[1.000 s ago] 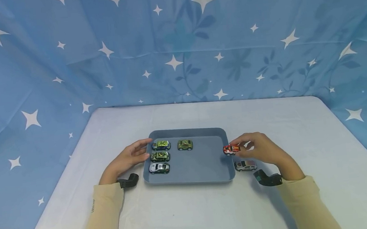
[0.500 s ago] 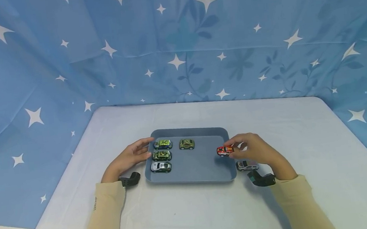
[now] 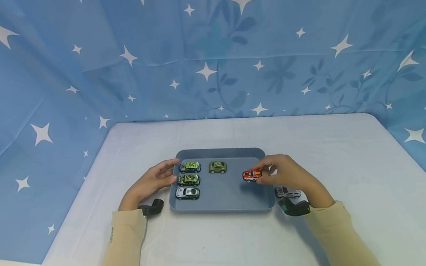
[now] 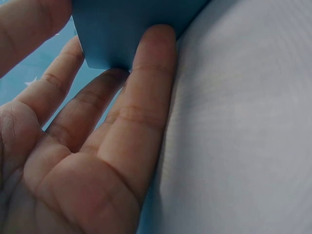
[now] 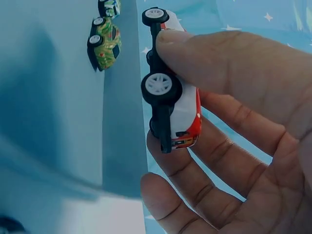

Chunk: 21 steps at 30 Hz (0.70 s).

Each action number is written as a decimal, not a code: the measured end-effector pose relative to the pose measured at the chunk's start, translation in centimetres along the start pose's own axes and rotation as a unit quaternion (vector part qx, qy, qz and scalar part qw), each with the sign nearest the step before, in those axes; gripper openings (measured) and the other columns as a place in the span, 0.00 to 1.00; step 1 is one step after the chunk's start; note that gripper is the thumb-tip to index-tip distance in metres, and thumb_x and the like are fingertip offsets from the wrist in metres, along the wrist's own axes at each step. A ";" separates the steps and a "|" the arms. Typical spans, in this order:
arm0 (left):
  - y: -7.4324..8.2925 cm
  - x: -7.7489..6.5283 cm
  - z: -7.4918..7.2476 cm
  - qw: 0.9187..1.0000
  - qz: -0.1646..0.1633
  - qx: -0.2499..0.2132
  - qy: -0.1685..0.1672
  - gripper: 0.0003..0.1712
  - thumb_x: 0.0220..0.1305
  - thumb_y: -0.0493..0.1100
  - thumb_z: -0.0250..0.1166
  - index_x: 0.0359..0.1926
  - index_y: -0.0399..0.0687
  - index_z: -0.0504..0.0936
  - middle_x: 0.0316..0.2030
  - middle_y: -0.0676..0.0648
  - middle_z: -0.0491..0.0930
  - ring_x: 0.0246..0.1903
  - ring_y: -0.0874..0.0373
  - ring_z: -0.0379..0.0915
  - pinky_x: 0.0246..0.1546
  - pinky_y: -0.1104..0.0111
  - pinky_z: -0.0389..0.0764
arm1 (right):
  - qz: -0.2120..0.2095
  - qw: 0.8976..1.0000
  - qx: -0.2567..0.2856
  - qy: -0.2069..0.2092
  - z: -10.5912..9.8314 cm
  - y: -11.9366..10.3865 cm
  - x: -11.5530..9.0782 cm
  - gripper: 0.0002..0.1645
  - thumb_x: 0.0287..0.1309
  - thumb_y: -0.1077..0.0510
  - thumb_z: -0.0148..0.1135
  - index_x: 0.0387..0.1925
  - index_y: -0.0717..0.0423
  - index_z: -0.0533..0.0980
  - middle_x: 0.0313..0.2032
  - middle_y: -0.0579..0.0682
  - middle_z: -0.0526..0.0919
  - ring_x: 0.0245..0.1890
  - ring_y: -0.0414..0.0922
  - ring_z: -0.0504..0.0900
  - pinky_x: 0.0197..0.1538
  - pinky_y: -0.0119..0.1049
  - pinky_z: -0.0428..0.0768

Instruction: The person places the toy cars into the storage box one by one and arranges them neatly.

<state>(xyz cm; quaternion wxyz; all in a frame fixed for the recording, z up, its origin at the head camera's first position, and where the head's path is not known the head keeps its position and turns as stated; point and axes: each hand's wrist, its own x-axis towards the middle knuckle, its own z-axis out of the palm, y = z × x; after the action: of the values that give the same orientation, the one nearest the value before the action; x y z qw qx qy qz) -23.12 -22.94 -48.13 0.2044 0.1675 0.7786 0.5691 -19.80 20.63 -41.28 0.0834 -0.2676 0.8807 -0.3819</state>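
Observation:
My right hand (image 3: 286, 172) pinches a red and white toy car (image 3: 251, 175) between thumb and fingers, over the right part of the grey-blue tray (image 3: 224, 210). In the right wrist view the toy car (image 5: 185, 109) shows white-spoked wheels, with the thumb along its underside. At the tray's left end my left hand (image 3: 149, 184) touches the wall with fairly straight fingers. The left wrist view shows the fingertips against the tray's outer wall (image 4: 112, 34). Standing in the tray are a yellow-green car (image 3: 190, 167), a camouflage car (image 3: 189, 180), a white car (image 3: 187, 193) and a green car (image 3: 217, 167).
A silver-grey toy car (image 3: 288, 192) stands on the white tabletop (image 3: 216, 244), just outside the tray's right end and partly behind the right wrist camera (image 3: 294, 206). Blue star-patterned cloth (image 3: 173, 38) hangs behind the table.
My right hand has carried the red car leftward, from above the tray's right rim to farther inside it. My left hand keeps its place at the tray; the head view has shifted slightly.

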 end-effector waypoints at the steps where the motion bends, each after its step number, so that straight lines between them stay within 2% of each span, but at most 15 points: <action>1: 0.0 0.0 0.0 1.000 -0.001 -0.001 0.000 0.40 0.80 0.42 0.65 0.84 0.38 0.60 0.84 0.32 0.52 0.81 0.27 0.47 0.78 0.38 0.60 | 0.001 1.000 0.002 -0.002 0.1 -0.1 0.1 0.17 0.62 0.66 0.78 0.52 0.64 0.88 0.38 0.45 0.87 0.39 0.43 0.82 0.49 0.46 0.86; 8: 0.0 -0.1 -0.1 1.000 -0.002 -0.006 -0.001 0.41 0.79 0.43 0.66 0.84 0.38 0.60 0.84 0.33 0.52 0.82 0.27 0.46 0.78 0.38 0.60 | 0.016 1.000 0.017 -0.007 1.0 -0.5 1.1 0.18 0.62 0.65 0.78 0.54 0.64 0.88 0.41 0.50 0.88 0.40 0.46 0.83 0.44 0.39 0.86; 16: 0.0 -0.2 -0.2 1.000 0.000 -0.007 -0.003 0.41 0.79 0.45 0.66 0.84 0.38 0.59 0.84 0.32 0.52 0.81 0.27 0.46 0.78 0.37 0.60 | 0.018 0.999 0.033 -0.010 2.1 -1.5 1.9 0.18 0.64 0.65 0.77 0.54 0.65 0.88 0.43 0.54 0.88 0.36 0.44 0.83 0.35 0.37 0.84; 21: 0.0 0.0 -0.2 1.000 -0.002 -0.008 -0.006 0.41 0.80 0.44 0.66 0.84 0.39 0.59 0.84 0.32 0.52 0.82 0.27 0.46 0.78 0.38 0.60 | 0.019 0.999 0.032 -0.007 2.9 -2.0 2.5 0.17 0.62 0.66 0.78 0.52 0.66 0.88 0.42 0.54 0.89 0.36 0.44 0.82 0.35 0.37 0.83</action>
<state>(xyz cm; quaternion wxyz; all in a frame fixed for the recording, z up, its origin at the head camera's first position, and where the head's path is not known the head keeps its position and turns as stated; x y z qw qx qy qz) -23.17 -23.07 -48.06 0.2115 0.1681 0.7731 0.5738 -20.12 16.37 -41.72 0.1052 -0.2507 0.8723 -0.4064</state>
